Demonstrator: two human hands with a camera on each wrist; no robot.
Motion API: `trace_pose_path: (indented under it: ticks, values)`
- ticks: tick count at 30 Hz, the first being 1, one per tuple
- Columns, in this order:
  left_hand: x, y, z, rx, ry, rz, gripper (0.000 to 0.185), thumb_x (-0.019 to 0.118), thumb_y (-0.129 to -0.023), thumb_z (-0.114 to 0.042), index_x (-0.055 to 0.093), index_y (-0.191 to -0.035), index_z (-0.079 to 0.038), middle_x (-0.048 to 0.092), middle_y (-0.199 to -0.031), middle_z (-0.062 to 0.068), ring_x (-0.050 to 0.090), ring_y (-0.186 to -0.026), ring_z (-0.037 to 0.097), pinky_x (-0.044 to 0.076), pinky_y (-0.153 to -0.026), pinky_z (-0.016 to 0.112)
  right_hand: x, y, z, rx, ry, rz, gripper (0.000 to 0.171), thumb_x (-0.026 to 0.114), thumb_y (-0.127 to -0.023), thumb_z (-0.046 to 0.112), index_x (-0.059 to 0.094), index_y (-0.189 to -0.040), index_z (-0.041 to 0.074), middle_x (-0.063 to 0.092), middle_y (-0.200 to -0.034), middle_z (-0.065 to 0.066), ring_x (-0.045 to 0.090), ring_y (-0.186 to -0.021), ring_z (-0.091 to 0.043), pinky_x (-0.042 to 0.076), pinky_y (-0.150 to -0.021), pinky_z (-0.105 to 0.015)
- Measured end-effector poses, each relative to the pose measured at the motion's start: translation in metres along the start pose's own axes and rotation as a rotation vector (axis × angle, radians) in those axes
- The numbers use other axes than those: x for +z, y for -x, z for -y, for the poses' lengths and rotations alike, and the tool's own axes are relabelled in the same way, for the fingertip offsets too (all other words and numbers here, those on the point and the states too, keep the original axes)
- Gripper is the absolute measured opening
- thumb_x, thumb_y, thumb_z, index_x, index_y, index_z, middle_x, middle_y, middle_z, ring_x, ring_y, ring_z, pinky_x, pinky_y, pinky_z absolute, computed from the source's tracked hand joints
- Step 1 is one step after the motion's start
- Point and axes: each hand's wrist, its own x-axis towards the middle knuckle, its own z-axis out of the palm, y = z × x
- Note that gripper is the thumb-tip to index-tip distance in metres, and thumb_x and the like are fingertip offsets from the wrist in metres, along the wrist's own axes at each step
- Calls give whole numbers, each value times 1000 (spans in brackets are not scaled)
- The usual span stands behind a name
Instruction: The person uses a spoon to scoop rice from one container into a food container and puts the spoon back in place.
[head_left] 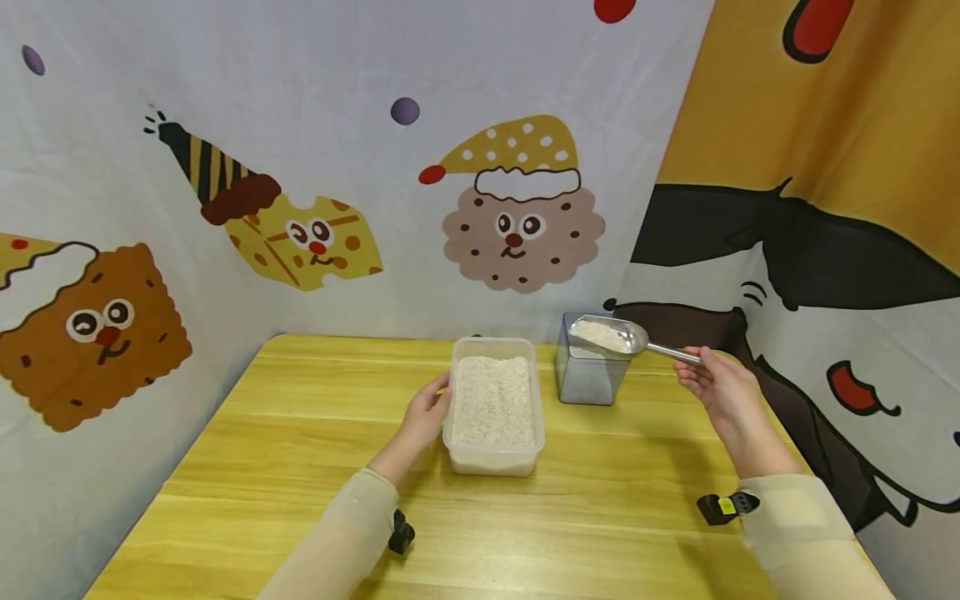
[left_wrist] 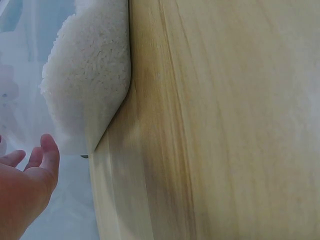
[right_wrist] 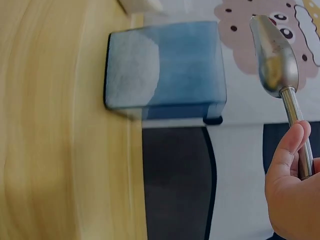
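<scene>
A clear plastic tub (head_left: 493,457) full of white rice (head_left: 492,398) stands mid-table. My left hand (head_left: 427,410) rests against its left wall with relaxed fingers. In the left wrist view the fingers (left_wrist: 46,152) lie just beside the tub (left_wrist: 90,75). My right hand (head_left: 708,377) pinches the handle of a metal scoop (head_left: 609,336). The scoop carries a heap of rice and hovers over a square blue-grey container (head_left: 591,375) to the right of the tub. The right wrist view shows the scoop (right_wrist: 274,52) from below, my hand (right_wrist: 292,192) on its handle and the container (right_wrist: 165,65).
The yellow wooden table (head_left: 300,467) is hemmed in by cartoon-printed cloth walls (head_left: 315,167) at the back and both sides. Black wrist-camera mounts (head_left: 726,506) sit on both sleeves. Bare tabletop lies left of and in front of the tub.
</scene>
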Motion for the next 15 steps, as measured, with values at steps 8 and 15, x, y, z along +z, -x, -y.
trace_pose_path:
  ticks: [8, 15]
  values:
    - [0, 1, -3, -14, -4, 2, 45, 41, -101, -9, 34, -143, 4, 42, -142, 25, 50, -121, 42, 50, -94, 47, -21, 7, 3, -26, 41, -59, 22, 54, -96, 23, 70, -94, 8, 72, -81, -4, 68, -72, -13, 57, -67, -22]
    - [-2, 14, -29, 0, -28, 19, 47, 42, -102, -16, 34, -142, 8, 42, -140, 28, 49, -120, 44, 50, -93, 46, -34, 10, 7, -44, 56, -114, 23, 55, -95, 24, 71, -91, 8, 72, -79, -5, 69, -70, -13, 57, -65, -23]
